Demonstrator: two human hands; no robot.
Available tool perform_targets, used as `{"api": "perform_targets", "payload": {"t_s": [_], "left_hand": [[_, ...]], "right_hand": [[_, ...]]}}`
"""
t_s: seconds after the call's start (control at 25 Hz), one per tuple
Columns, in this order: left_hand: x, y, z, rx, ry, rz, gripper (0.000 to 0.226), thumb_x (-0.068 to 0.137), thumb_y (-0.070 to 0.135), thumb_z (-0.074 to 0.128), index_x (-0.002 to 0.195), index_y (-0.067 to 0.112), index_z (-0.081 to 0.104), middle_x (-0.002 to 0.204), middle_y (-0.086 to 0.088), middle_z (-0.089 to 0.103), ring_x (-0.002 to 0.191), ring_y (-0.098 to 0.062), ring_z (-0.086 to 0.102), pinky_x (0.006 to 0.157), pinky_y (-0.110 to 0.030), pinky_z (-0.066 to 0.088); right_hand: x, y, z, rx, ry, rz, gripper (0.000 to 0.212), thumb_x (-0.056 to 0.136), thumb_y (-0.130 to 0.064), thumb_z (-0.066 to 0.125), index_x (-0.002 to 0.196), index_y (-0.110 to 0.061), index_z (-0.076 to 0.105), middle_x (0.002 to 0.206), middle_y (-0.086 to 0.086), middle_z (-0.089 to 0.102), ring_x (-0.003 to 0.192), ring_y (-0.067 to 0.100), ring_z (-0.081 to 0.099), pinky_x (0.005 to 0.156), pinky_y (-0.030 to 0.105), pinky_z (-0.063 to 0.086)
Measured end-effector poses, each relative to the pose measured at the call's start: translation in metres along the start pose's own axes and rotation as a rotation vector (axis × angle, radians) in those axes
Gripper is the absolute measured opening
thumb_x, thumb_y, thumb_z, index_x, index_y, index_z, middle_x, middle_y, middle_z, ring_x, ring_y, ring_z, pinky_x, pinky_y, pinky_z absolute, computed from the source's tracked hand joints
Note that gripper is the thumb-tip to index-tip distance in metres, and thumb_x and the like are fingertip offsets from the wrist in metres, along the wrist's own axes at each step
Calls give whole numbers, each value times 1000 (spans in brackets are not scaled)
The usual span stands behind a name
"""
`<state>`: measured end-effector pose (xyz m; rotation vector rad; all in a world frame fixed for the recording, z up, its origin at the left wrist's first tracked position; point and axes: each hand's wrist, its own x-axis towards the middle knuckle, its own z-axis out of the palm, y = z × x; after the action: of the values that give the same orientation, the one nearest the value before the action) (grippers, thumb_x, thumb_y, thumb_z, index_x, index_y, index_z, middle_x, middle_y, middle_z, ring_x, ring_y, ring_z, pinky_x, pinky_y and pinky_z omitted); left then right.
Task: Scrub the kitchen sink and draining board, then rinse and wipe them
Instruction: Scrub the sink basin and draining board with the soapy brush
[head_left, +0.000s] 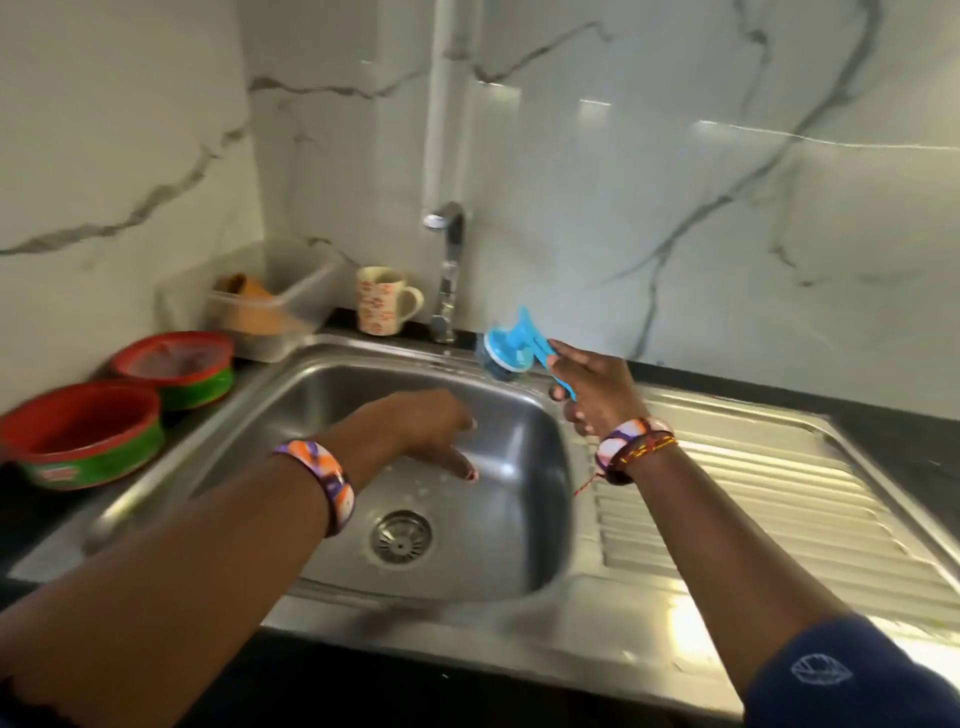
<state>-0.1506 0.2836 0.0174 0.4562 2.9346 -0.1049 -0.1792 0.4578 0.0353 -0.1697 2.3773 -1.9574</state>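
The right hand (592, 395) grips the handle of a blue scrubbing brush (511, 353), fingers curled round it — the handle's end pokes out below the knuckles. The brush hangs in the air over the back right corner of the sink (322, 395), just right of the tap (448, 270). Its long axis runs from the hand up and to the left, with the round head at the far end and the dark bristles facing down and left towards the basin.

The left hand (421, 426) reaches into the basin with fingers loosely extended and a little apart, holding nothing; whether the fingertips touch the steel I cannot tell. The drain strainer (400, 536) lies just nearer the camera than that hand. The ribbed draining board (753, 499) stretches right of the basin — the right forearm crosses above it.
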Motion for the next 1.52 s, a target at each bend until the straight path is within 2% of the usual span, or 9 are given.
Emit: {"api": "perform_targets", "payload": {"t_s": [0.12, 0.2, 0.28, 0.4, 0.6, 0.8, 1.0, 1.32, 1.52], "left_hand": [[24, 59, 14, -3, -137, 82, 69, 88, 52, 53, 143, 13, 38, 146, -6, 40, 133, -25, 38, 108, -33, 32], [33, 90, 26, 25, -191, 122, 65, 90, 54, 48, 137, 9, 44, 140, -9, 47, 127, -28, 44, 104, -37, 38], [37, 114, 35, 50, -208, 139, 58, 94, 49, 44, 131, 4, 49, 135, -14, 50, 124, -31, 47, 99, -35, 40], [40, 135, 45, 64, -186, 101, 54, 93, 45, 48, 131, 5, 51, 134, -12, 52, 122, -29, 50, 99, -36, 43], [47, 152, 48, 84, -249, 79, 52, 95, 43, 46, 130, 6, 50, 135, -11, 52, 122, -27, 50, 97, -30, 41], [53, 163, 44, 54, -272, 49, 48, 97, 39, 44, 129, 4, 51, 133, -14, 53, 121, -28, 51, 94, -29, 39], [65, 167, 39, 99, -310, 56, 46, 91, 39, 56, 121, 4, 60, 123, -11, 61, 113, -27, 57, 92, -29, 43], [89, 167, 43, 99, -326, 10, 50, 80, 37, 70, 118, 6, 62, 115, -7, 65, 106, -22, 61, 90, -27, 46], [92, 165, 46, 32, -270, -10, 48, 76, 33, 74, 114, 6, 61, 114, -7, 64, 106, -22, 60, 92, -28, 46]], "right_hand": [[-20, 35, -86, -289, 288, 33, 33, 89, -16, 56, 122, -19, 63, 60, 3, 51, 37, 3, 40, 40, 15, 32], [-37, 58, -133, -553, 433, 122, 37, 88, -20, 56, 123, -10, 61, 87, 14, 68, 66, 21, 60, 63, 24, 43], [-55, 77, -158, -809, 480, 247, 35, 90, -21, 52, 120, -6, 61, 108, 22, 66, 95, 35, 62, 78, 32, 45], [-68, 92, -145, -907, 361, 238, 32, 92, -19, 49, 115, -2, 64, 112, 22, 65, 105, 35, 60, 80, 33, 47], [-60, 101, -99, -554, 161, 132, 30, 90, -17, 52, 112, -4, 68, 84, 12, 62, 82, 25, 60, 71, 29, 45], [-72, 112, -232, -716, 341, 281, 30, 92, -18, 53, 115, -4, 66, 91, 19, 65, 74, 24, 59, 66, 29, 43], [-76, 107, -328, -840, 575, 508, 33, 93, -18, 54, 117, 5, 57, 102, 19, 60, 88, 29, 56, 80, 32, 45], [-53, 108, -146, -795, 169, 128, 31, 92, -19, 48, 108, -2, 68, 102, 20, 69, 95, 32, 65, 78, 34, 50], [-58, 102, -160, -490, 113, 189, 29, 91, -17, 51, 113, -9, 68, 64, 4, 62, 39, 0, 50, 44, 13, 38]]}}
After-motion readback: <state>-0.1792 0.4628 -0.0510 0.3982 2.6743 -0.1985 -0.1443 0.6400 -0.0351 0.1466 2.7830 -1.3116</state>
